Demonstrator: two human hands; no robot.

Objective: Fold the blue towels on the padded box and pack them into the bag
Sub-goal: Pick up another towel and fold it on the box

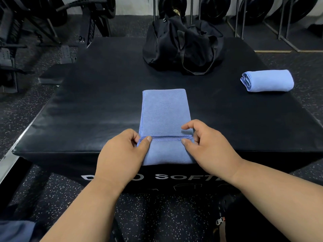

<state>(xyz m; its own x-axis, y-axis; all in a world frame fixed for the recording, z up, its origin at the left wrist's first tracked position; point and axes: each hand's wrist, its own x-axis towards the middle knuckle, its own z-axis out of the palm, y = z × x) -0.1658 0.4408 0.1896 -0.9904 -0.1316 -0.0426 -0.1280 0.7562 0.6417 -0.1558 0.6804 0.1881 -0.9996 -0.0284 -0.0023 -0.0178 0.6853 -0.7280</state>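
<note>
Now, towel in hand: blue towel point(164, 112), soft pile with stitched hems, a long strip on the padded box point(97, 102), its near end folded back.
Left hand point(122, 154): thumb and fingers pinch the fold's left corner.
Right hand point(208, 147): thumb and curled fingers pinch the right corner.
Beyond the fingers: slumped black bag point(181, 46).
Far right of the fingers: folded towel point(267, 81), a plump bundle.

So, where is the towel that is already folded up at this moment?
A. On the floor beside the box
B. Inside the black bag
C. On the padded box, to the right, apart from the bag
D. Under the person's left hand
C: the folded towel lies on the padded box at its right side, clear of the black bag, while both hands pinch the other towel at the near edge.
</note>
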